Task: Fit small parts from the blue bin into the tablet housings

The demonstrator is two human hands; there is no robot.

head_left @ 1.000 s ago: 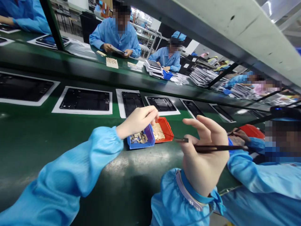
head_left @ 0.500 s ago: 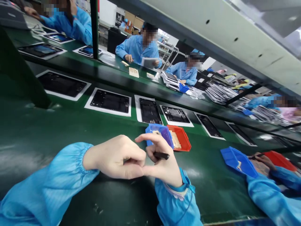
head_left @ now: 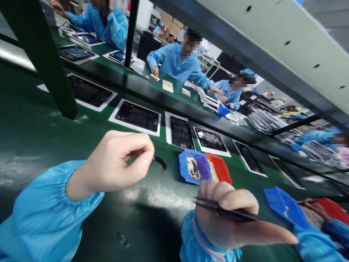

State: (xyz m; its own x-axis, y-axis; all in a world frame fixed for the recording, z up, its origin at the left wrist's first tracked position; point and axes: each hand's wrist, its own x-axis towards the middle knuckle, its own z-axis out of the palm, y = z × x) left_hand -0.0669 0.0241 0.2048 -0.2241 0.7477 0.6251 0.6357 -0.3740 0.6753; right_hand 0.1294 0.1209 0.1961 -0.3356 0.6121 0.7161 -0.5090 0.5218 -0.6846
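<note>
My left hand (head_left: 122,160) is closed in a pinch above the green bench, with a short, curved black strip (head_left: 160,163), like a flex cable, sticking out from its fingertips. Lower right, my right hand (head_left: 226,214) has its fingers curled round black tweezers (head_left: 237,214); its thumb stretches out to the right. The tweezer tips point left, slightly apart, with nothing between them. Just beyond that hand sit a blue bin (head_left: 188,165) with beige and black small pieces and a red bin (head_left: 220,167) holding beige pieces.
Black tablet housings (head_left: 137,116) on white sheets line the far side of the bench (head_left: 152,225). A green post (head_left: 51,69) stands at left. Co-workers in blue sit opposite; a co-worker's hand (head_left: 316,211) is at right beside another blue bin (head_left: 283,205).
My hands have parted: the left moved left and up with the black strip showing, the right moved right and down, its tweezers now fully visible. The view has shifted somewhat.
</note>
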